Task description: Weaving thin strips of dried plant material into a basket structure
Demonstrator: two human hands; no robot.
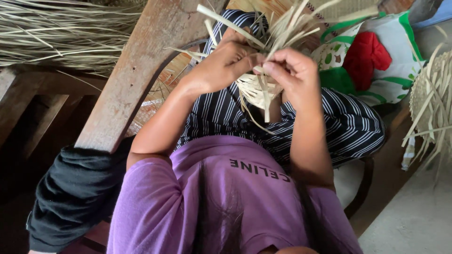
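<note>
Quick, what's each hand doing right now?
Left hand: closed, gripping the small woven straw piece.
Right hand: closed, fingers pinching the pale loose strips of that same piece.

A: What colour is the weave [256, 89]?

B: Pale yellow, like straw. The loose strips [287, 26] sticking out of it are the same pale colour.

A: And the shirt [226, 197]?

B: Purple, with dark letters on it. The skirt [348, 124] has dark blue and white stripes.

A: What about the bag [376, 61]?

B: White with green leaves and edges, and a big red patch in the middle.

A: The cloth [75, 193] on the left?

B: Black. The plank [141, 61] above it is brown, worn and a bit reddish. The dry grass [61, 33] is tan and grey.
</note>
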